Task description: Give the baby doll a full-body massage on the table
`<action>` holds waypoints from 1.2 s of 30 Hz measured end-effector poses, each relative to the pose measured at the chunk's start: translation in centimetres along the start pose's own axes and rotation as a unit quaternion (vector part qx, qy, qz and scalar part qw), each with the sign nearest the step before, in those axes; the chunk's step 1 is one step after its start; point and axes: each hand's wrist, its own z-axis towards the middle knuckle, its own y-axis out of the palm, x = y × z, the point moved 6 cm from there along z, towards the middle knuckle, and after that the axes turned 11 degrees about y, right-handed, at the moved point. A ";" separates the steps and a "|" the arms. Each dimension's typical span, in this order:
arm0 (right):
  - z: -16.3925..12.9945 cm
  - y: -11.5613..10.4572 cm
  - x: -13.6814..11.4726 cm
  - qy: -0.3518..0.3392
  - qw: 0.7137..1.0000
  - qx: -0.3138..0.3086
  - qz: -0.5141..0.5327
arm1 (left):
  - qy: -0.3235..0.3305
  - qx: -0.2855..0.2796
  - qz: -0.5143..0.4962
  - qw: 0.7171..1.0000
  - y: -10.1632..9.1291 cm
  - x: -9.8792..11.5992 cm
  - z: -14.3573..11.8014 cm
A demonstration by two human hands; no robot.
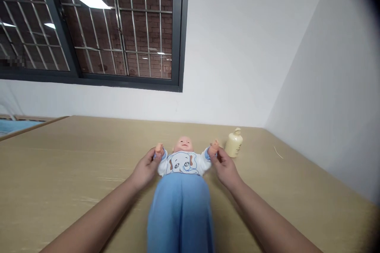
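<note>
A baby doll (184,144) lies on its back on the tan table, its head toward the wall. It wears a white top (183,163) with an elephant print and blue trousers (180,209) that stretch toward me. My left hand (146,168) is closed around the doll's wrist and cuff on the left side. On the other side, my right hand (225,168) grips the opposite wrist between thumb and fingers. Both doll arms are held out sideways, with the small hands sticking up past my fingers. The trousers' lower ends run out of view at the bottom.
A cream pump bottle (234,144) stands just beyond my right hand. Farther right, a thin pale strip (278,152) lies on the table (74,158). A white wall and a barred window (118,27) are behind. Something light blue (19,126) shows past the table's left edge.
</note>
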 end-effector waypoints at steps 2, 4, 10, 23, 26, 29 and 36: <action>-0.4 1.3 -1.3 -0.033 0.992 -0.006 -0.121 | 0.022 -0.044 0.061 0.997 1.1 1.0 0.2; -1.1 2.5 -2.2 -0.072 0.974 -0.034 -0.213 | 0.052 -0.083 0.135 0.986 2.0 1.8 0.1; -2.5 4.5 -2.9 -0.130 0.915 -0.103 -0.368 | 0.113 -0.186 0.295 0.930 3.2 1.8 -0.5; -2.2 4.5 -2.1 -0.114 0.916 -0.097 -0.373 | 0.094 -0.179 0.348 0.915 3.1 0.6 -0.8; -1.8 3.4 -0.7 -0.067 0.960 -0.052 -0.265 | 0.051 -0.108 0.283 0.952 2.1 0.3 -0.9; -1.1 1.4 1.6 0.040 0.995 0.018 -0.086 | -0.027 -0.013 0.227 0.974 0.6 -1.2 -1.1; -0.8 0.9 5.5 0.221 0.899 0.098 0.365 | -0.144 0.218 -0.052 0.964 -0.6 -5.6 -1.9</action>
